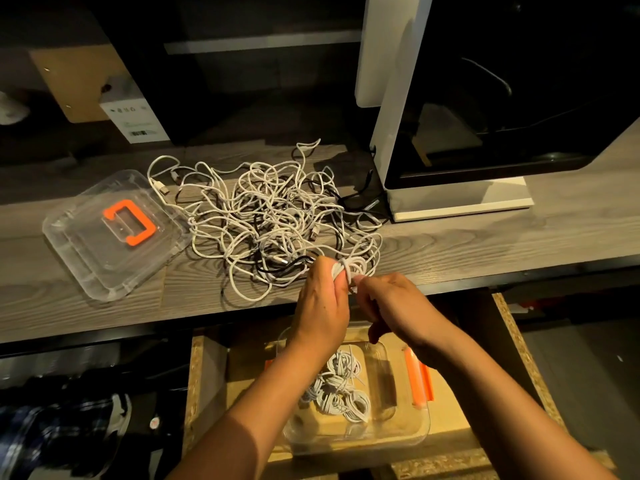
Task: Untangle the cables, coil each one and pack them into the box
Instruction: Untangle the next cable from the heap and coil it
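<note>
A big tangle of white and black cables (pixel 270 216) lies on the wooden desk (pixel 485 244). At the desk's front edge my left hand (pixel 323 299) grips a small coil of white cable (pixel 349 268). Just to its right my right hand (pixel 391 303) pinches the loose end of that same cable beside the coil. Below the hands a clear plastic box (pixel 408 434) with orange latches sits in an open drawer. Several coiled white cables (pixel 337 389) lie inside the box.
The box's clear lid (pixel 86 258) with an orange handle lies on the desk, left of the tangle. A white monitor stand (pixel 460 202) and dark screen stand at the right. A white carton (pixel 133 116) sits behind at the left. The wooden drawer rim (pixel 519 344) frames the box.
</note>
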### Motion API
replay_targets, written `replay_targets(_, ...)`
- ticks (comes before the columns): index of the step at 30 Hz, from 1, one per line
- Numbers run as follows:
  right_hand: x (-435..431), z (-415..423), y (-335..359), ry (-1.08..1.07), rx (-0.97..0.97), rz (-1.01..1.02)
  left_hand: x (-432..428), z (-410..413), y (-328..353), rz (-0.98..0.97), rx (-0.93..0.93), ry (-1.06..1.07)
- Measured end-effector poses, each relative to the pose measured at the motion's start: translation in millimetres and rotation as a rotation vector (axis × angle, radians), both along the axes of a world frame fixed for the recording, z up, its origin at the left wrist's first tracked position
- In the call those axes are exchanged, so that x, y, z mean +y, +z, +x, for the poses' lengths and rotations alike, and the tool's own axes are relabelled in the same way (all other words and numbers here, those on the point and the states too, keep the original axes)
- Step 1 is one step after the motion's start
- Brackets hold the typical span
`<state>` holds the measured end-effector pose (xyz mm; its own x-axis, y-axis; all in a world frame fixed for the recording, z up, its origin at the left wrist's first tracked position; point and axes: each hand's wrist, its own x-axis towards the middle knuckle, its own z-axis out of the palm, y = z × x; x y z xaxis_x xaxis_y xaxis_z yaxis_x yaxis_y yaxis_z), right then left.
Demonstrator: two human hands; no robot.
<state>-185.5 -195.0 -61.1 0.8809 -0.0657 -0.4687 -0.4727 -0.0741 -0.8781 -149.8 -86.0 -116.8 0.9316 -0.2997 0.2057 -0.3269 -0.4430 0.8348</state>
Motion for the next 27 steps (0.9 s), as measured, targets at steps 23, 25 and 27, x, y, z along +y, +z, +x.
replay_targets(23,-19,-9,-16,-0.029,-0.180,0.111,15,5,-6,0.023,-0.083,-0.215)
replay_targets(25,-19,-8,-17,-0.039,-0.213,0.128,16,6,-6,0.069,-0.098,-0.269)
replay_targets(27,-16,-7,-18,-0.073,-0.259,0.092,15,7,-5,0.138,-0.148,-0.309)
